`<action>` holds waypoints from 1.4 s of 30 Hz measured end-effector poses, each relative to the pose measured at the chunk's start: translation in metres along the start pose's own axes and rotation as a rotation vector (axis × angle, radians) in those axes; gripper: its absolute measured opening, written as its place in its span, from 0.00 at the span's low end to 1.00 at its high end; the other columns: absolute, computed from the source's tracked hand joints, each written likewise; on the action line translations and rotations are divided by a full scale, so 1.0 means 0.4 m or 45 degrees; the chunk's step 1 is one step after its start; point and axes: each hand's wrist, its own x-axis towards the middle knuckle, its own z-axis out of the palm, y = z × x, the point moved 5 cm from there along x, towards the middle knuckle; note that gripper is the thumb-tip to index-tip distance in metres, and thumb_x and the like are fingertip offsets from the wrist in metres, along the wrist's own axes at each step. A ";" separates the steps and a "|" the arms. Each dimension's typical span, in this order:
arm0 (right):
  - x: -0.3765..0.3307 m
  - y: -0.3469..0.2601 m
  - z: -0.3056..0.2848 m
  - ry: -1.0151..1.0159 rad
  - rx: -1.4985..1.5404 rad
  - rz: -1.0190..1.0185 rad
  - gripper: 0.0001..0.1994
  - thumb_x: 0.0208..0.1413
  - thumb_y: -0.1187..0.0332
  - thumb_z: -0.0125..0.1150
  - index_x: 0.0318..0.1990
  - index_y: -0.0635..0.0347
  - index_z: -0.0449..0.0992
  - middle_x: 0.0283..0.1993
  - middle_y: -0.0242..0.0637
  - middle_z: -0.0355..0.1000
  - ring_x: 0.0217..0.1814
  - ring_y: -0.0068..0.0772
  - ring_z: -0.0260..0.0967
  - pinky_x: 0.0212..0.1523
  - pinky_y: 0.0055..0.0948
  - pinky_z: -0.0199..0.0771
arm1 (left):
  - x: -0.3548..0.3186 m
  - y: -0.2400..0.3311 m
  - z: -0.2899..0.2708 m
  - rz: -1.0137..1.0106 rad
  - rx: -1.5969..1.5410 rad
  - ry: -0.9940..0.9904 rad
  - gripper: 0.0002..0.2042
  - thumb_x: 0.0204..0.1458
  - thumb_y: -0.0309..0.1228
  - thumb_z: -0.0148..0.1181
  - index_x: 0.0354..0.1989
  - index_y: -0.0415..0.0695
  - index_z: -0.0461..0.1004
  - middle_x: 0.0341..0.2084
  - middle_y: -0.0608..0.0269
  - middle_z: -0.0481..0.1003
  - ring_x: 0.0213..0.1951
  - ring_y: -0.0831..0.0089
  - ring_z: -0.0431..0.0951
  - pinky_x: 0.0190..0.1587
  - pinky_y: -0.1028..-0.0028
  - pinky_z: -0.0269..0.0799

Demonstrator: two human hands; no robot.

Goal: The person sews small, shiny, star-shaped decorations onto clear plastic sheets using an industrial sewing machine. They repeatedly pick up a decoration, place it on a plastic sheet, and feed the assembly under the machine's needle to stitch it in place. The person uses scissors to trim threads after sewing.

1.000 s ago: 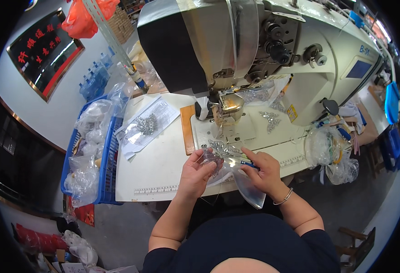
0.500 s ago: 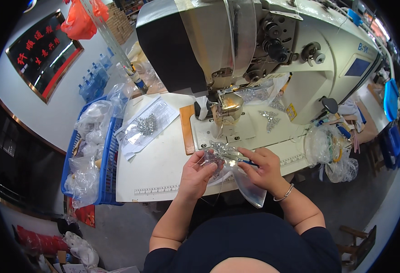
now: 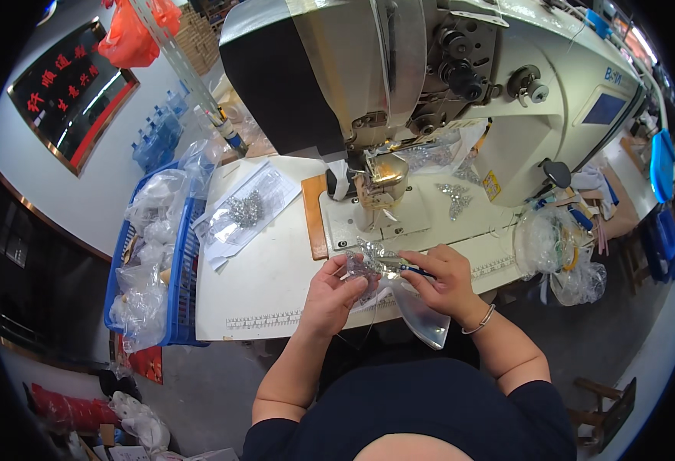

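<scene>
My left hand (image 3: 332,295) pinches a silvery, sparkling appliqué (image 3: 362,269) between thumb and fingers, just in front of the sewing machine's needle area. In my right hand (image 3: 446,284) is a slim blue-and-metal hand tool (image 3: 414,270); its exact kind is too small to tell. The tool's metal end meets the right side of the appliqué. A clear plastic flap (image 3: 423,319) hangs at the table edge below my right hand. The sewing machine (image 3: 379,180) stands directly beyond both hands, its needle and presser foot partly hidden by the head.
Another sparkling appliqué (image 3: 454,201) lies on the machine bed. More silvery pieces (image 3: 245,210) rest on white paper (image 3: 280,184) at left. A blue basket (image 3: 180,296) of plastic bags stands beside the table's left edge. Clear bags (image 3: 548,253) bulge at the right edge.
The appliqué has turned slightly in my fingers, and the tool has shifted a little against it. Both hands stay in nearly the same place, still gripping.
</scene>
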 end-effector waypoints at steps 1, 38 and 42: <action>-0.003 0.008 0.005 0.022 0.092 0.023 0.15 0.42 0.68 0.67 0.41 0.54 0.78 0.23 0.34 0.69 0.23 0.33 0.64 0.25 0.27 0.65 | 0.000 -0.001 0.000 -0.007 0.000 0.006 0.19 0.46 0.15 0.56 0.48 0.38 0.64 0.41 0.56 0.71 0.42 0.61 0.76 0.48 0.66 0.75; 0.069 -0.073 -0.020 0.501 -0.555 -0.880 0.14 0.39 0.66 0.65 0.36 0.33 0.77 0.36 0.15 0.71 0.41 0.27 0.61 0.58 0.46 0.44 | -0.054 -0.080 0.068 0.012 -0.384 -0.495 0.35 0.52 0.43 0.55 0.65 0.43 0.47 0.64 0.57 0.50 0.65 0.59 0.51 0.67 0.59 0.42; 0.040 -0.075 -0.001 0.496 -0.662 -0.974 0.17 0.37 0.64 0.68 0.39 0.33 0.76 0.43 0.19 0.69 0.50 0.28 0.57 0.59 0.46 0.46 | 0.007 -0.028 0.066 0.154 -0.704 -0.240 0.23 0.59 0.32 0.46 0.63 0.57 0.53 0.60 0.66 0.59 0.64 0.63 0.54 0.62 0.59 0.57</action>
